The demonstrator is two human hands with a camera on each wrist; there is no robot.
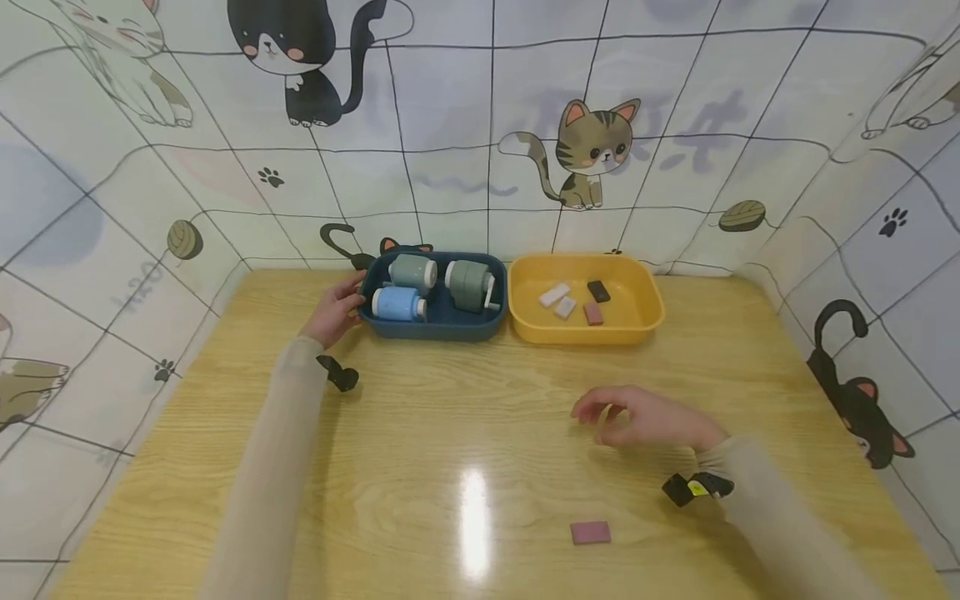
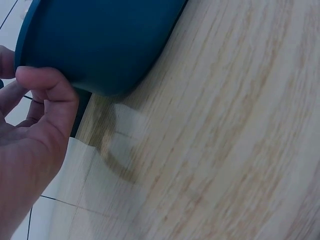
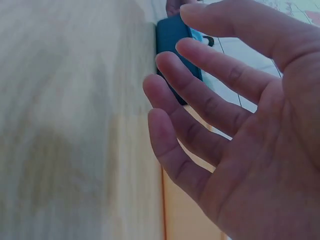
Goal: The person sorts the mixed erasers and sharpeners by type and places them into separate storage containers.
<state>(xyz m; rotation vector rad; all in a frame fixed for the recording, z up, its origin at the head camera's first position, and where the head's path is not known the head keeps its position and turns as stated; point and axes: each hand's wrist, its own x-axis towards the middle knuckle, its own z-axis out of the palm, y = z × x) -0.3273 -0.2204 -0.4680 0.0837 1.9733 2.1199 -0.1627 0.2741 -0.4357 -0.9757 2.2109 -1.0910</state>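
At the left end of the dark blue bin (image 1: 431, 330), my left hand (image 1: 335, 310) pinches the rim. In the left wrist view the thumb (image 2: 47, 80) bends against the bin's wall, with the other fingers partly hidden behind it. Inside lie a grey-green crank sharpener (image 1: 468, 286), a second grey-green one (image 1: 412, 272) and a light blue one (image 1: 397, 304). My right hand (image 1: 648, 417) hovers in front of the yellow bin (image 1: 585, 335), fingers loosely bent and holding nothing. Nearer me, a pink eraser-like block (image 1: 590, 532) lies flat on the table.
Side by side, both bins stand at the back of the wooden table (image 1: 420, 433). The yellow one holds two white blocks (image 1: 555, 294), a black block (image 1: 598, 291) and a pink-red block (image 1: 592, 313). A cat-print sheet (image 1: 450, 125) closes off the back and sides.
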